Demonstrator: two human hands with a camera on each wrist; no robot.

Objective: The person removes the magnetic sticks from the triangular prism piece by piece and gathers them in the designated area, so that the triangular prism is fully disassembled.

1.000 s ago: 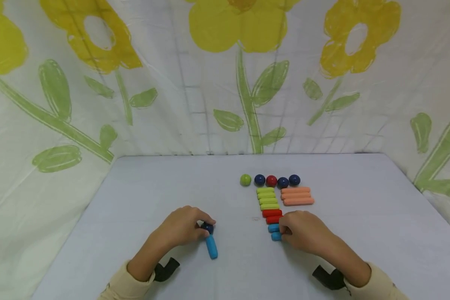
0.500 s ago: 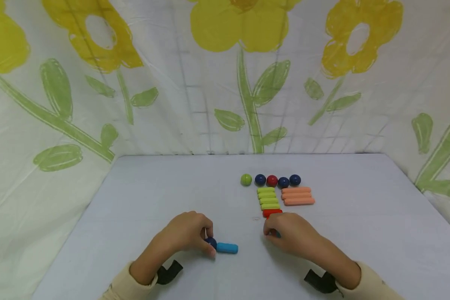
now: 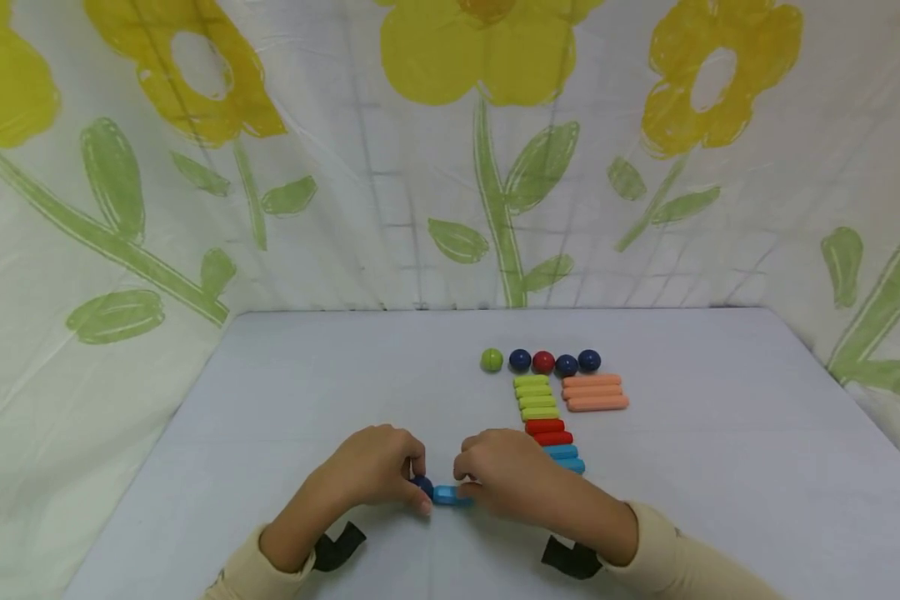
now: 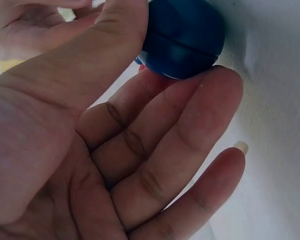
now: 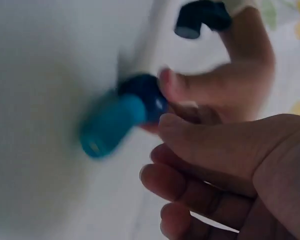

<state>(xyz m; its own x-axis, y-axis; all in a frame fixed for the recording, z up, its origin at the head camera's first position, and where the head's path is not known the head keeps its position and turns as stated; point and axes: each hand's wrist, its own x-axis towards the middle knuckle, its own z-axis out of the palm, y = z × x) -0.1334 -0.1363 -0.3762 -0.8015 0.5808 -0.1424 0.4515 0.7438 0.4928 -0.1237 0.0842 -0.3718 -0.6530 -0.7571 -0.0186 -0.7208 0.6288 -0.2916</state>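
My left hand (image 3: 378,467) holds a dark blue ball (image 4: 185,37) between thumb and fingers, low over the white table. A short light blue stick (image 5: 112,126) is joined to that ball and points right in the head view. My right hand (image 3: 506,471) is just right of the stick and covers its far end from the head view. In the right wrist view the right fingers (image 5: 162,181) are loosely bent with nothing visible between them. A gap shows there between them and the blurred stick.
Two more blue sticks (image 3: 570,465) lie partly behind my right hand. Beyond them are two red sticks (image 3: 546,426), several green sticks (image 3: 536,402) and three orange sticks (image 3: 596,403). A row of balls (image 3: 543,362) stands behind. A flowered cloth (image 3: 330,208) hangs past the table.
My left hand has turned the ball, so its stick swung from pointing toward me to pointing right. My right hand has moved left from the blue sticks to the held piece.
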